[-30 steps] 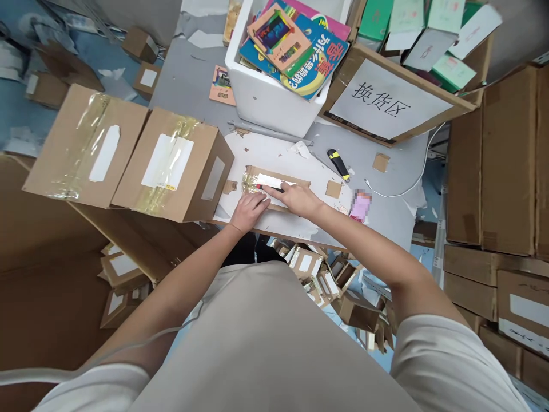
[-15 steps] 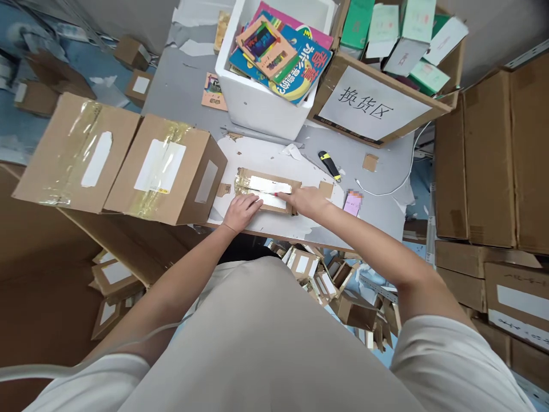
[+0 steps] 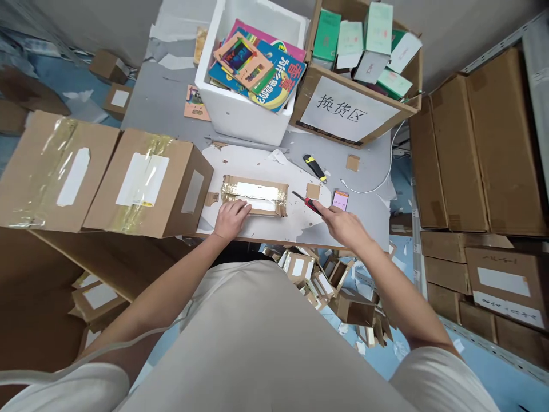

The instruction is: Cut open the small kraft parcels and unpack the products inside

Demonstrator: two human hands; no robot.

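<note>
A small cardboard box (image 3: 278,200) lies on the table in front of me, with a white label and shiny tape at its ends. A slit runs along the middle of its top. My left hand (image 3: 231,220) rests on its near left part, fingers laid out over the near edge. To the right of the box, my right hand (image 3: 343,226) is closed on the handle end of a red and black utility knife (image 3: 309,203). The knife's blade points up and left toward the box, apart from it.
Two larger taped boxes (image 3: 146,177) stand at the left. Behind are a white foam box (image 3: 240,117) of books and a carton (image 3: 349,109) of green boxes. A black and yellow cutter (image 3: 315,168), phone (image 3: 340,199) and white cable (image 3: 377,187) lie at the right. Opened boxes litter the floor.
My right hand has moved right, off the small box, taking the utility knife with it. My left hand stays on the box. The view has shifted slightly.
</note>
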